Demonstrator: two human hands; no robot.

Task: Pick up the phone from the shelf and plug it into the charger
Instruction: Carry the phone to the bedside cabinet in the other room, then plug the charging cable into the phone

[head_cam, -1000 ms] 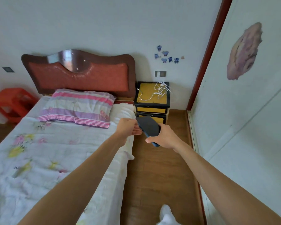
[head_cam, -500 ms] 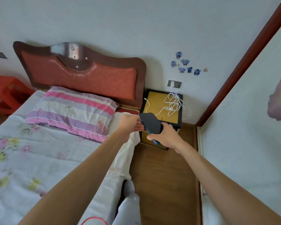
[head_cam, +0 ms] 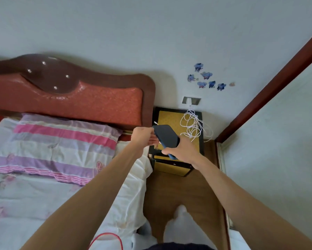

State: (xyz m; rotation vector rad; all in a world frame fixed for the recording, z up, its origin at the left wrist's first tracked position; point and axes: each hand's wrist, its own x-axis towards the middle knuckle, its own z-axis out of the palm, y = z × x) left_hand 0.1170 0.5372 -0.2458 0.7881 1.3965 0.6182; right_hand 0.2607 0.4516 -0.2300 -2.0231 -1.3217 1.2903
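The dark blue phone (head_cam: 166,137) is gripped in my right hand (head_cam: 181,151), tilted, above the front left part of the yellow-topped bedside cabinet (head_cam: 169,115). My left hand (head_cam: 142,135) touches the phone's left edge with its fingers apart. A tangled white charger cable (head_cam: 194,126) lies on the cabinet's right side and runs up to a wall socket (head_cam: 191,100). One cable end with its plug (head_cam: 155,122) lies at the cabinet's left edge, just above the phone.
A bed (head_cam: 43,195) with a striped pillow (head_cam: 56,145) and a red headboard (head_cam: 70,98) fills the left. A white wall (head_cam: 277,141) with a dark red frame (head_cam: 270,83) closes the right. Brown wooden floor (head_cam: 187,192) runs between them. My feet in white socks (head_cam: 180,221) stand on it.
I have walked closer to the cabinet. Both hands and the phone now hang over its front left corner, near the cable's free end.
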